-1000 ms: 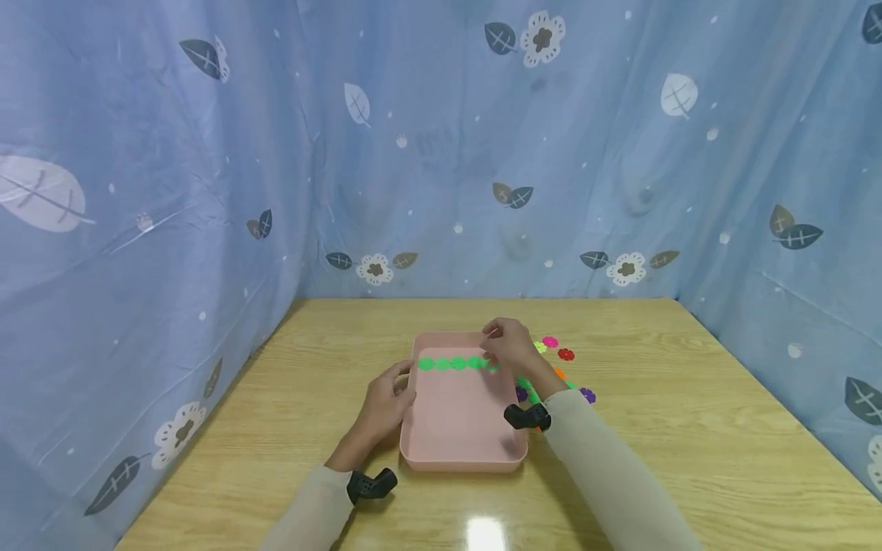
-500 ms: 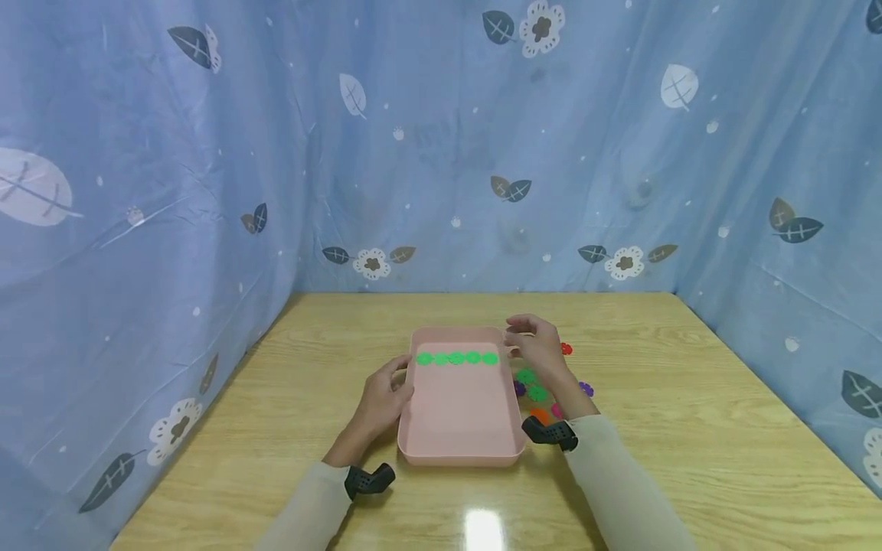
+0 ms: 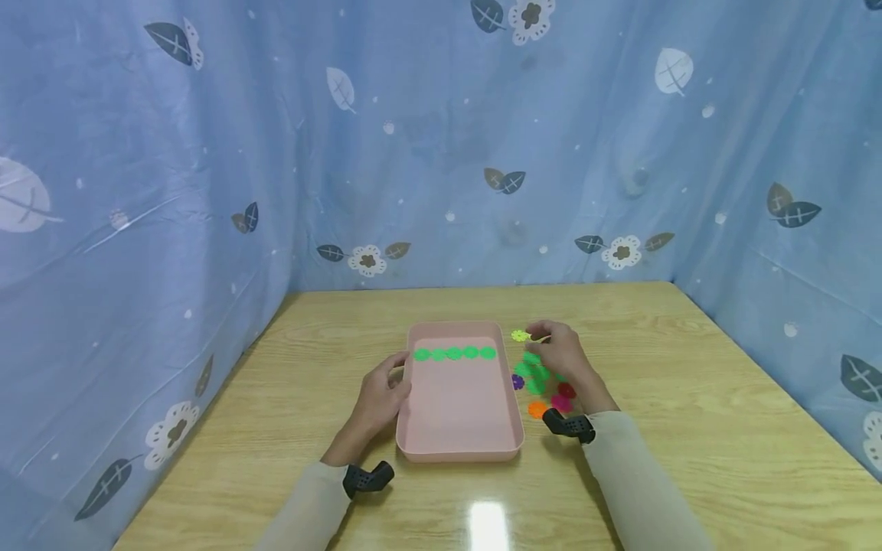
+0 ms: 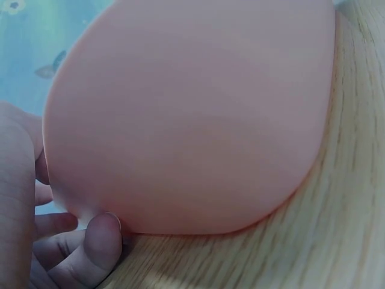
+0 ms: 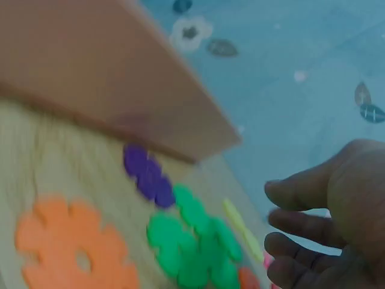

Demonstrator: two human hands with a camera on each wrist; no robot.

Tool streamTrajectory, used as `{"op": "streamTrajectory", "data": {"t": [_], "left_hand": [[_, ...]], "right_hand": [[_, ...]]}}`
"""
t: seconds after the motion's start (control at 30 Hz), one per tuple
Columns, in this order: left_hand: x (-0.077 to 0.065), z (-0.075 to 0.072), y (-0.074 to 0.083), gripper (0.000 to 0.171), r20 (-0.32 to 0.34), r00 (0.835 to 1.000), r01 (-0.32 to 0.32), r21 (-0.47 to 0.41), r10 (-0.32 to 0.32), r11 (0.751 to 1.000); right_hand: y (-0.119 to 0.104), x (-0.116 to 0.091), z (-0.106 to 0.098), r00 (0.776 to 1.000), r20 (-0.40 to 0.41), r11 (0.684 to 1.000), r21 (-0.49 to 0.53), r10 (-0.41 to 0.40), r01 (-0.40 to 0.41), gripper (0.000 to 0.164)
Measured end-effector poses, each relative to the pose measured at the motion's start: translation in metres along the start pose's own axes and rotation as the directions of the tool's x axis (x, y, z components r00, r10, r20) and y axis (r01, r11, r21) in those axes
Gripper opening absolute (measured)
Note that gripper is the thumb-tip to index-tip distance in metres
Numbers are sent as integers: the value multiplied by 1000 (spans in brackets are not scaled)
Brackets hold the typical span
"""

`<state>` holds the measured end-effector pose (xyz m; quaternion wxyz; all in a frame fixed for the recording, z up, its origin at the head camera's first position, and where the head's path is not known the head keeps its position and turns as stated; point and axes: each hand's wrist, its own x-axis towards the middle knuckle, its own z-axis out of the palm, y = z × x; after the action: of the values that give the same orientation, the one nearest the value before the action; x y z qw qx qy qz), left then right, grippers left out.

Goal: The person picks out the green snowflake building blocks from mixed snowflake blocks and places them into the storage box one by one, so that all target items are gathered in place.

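A pink tray (image 3: 460, 405) lies on the table, with a row of several green flower-shaped plastic pieces (image 3: 454, 353) near its far end. At its left side my left hand (image 3: 380, 394) holds the wall, thumb and fingers bent against the rim; the left wrist view shows the thumb (image 4: 103, 241) at the tray's edge. My right hand (image 3: 561, 353) hovers over loose flower pieces right of the tray, its fingers apart and nothing between them. A yellow piece (image 3: 520, 335) lies just left of its fingertips. Green pieces (image 5: 198, 253) are below the hand.
Beside the tray's right wall lie a purple piece (image 3: 517, 382), an orange piece (image 3: 537, 410), a pink piece (image 3: 561, 403) and a dark red piece (image 3: 566, 390). A blue patterned curtain (image 3: 441, 153) surrounds the wooden table (image 3: 689, 428).
My right hand has moved from above the row in the tray out to the right, over the loose pieces. The right-end green piece is now uncovered. My left hand stays at the tray's side.
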<state>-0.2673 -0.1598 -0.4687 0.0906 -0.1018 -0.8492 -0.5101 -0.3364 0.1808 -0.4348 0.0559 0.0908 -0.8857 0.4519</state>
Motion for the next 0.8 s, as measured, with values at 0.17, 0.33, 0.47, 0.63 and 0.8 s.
{"op": "streamTrajectory", "data": {"t": [0.17, 0.33, 0.47, 0.63, 0.8], "left_hand": [[2, -1, -1, 54, 1, 1000, -4, 5, 4, 1000], [5, -2, 1, 55, 8, 1000, -15, -2, 15, 1000], [4, -1, 1, 55, 17, 1000, -5, -29, 6, 1000], [1, -1, 1, 57, 48, 999, 5, -63, -2, 998], [-3, -5, 0, 56, 26, 1000, 18, -53, -17, 998]], "right_hand": [[7, 2, -2, 996, 65, 988, -137, -57, 65, 27], [7, 4, -1, 991, 102, 959, -263, -85, 109, 26], [5, 3, 2, 992, 112, 934, -344, -64, 100, 23], [8, 2, 7, 995, 93, 934, -353, -30, 61, 21], [7, 4, 13, 995, 84, 951, -301, -44, 67, 24]]}}
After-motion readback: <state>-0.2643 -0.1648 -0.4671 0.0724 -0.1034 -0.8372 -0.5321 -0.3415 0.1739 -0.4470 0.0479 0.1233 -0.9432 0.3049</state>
